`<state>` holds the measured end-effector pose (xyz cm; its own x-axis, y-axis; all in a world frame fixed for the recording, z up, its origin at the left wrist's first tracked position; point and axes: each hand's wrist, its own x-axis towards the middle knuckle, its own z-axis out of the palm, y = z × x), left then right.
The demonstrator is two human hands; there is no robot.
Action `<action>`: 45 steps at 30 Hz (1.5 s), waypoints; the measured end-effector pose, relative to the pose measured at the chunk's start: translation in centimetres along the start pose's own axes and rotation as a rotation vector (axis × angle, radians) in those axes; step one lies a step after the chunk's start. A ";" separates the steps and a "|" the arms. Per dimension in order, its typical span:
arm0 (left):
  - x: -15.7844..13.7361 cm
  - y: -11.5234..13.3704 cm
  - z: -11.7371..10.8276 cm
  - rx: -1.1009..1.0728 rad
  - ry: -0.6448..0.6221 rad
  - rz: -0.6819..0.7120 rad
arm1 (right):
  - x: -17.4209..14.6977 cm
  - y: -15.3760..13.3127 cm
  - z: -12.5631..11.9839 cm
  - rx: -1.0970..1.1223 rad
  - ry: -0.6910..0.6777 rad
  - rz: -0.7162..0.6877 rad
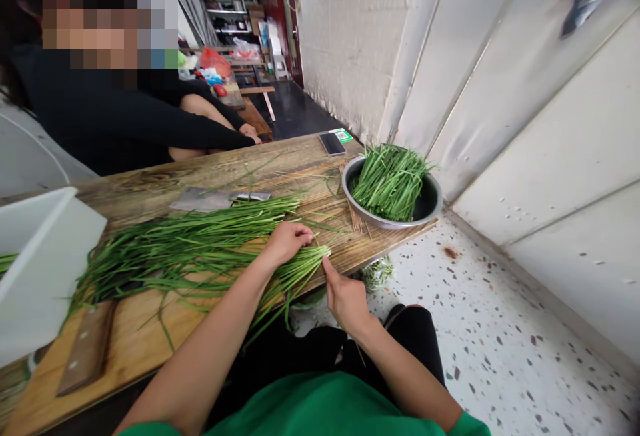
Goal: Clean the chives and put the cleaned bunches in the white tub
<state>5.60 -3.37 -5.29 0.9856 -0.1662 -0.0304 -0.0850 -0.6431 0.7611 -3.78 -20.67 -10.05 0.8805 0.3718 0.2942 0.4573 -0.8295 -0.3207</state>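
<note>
A flat bunch of green chives point(200, 239) lies across a wooden cutting board point(145, 326) and the table, pale stem ends to the right. My left hand point(289, 243) rests over these ends, thumb and fingertips pinched on chive stems. Below its fingertips, a smaller fan of chives point(303, 266) gathers to a point at the table's front edge. My right hand point(347, 299) touches that point with its index fingertip, the other fingers curled in. A thin light stick shows under the right wrist; whether the hidden fingers hold it is unclear.
A metal bowl point(350, 203) heaped with chives stands at the right table end beside thin wooden sticks point(357, 221) and a phone point(333, 144). A cleaver point(90, 346) and another blade point(200, 200) lie left. A white bin point(45, 256) stands far left; a person point(115, 116) sits opposite.
</note>
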 end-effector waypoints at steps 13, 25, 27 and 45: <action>0.3 -0.1 0.0 -0.120 -0.009 -0.034 | 0.0 0.0 0.0 -0.019 0.009 -0.013; 0.3 -0.2 0.0 -0.132 -0.019 -0.031 | 0.0 0.2 0.5 -0.032 0.025 -0.018; 0.3 -0.2 -0.1 -0.127 -0.022 -0.033 | 0.0 0.2 0.5 -0.035 0.023 -0.021; 0.3 -0.5 -0.1 -0.104 -0.040 -0.014 | 0.0 0.1 0.6 0.037 0.037 -0.019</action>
<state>5.99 -3.05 -5.58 0.9798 -0.1888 -0.0654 -0.0540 -0.5652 0.8232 -3.69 -20.45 -10.65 0.8669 0.3706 0.3335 0.4785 -0.8061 -0.3481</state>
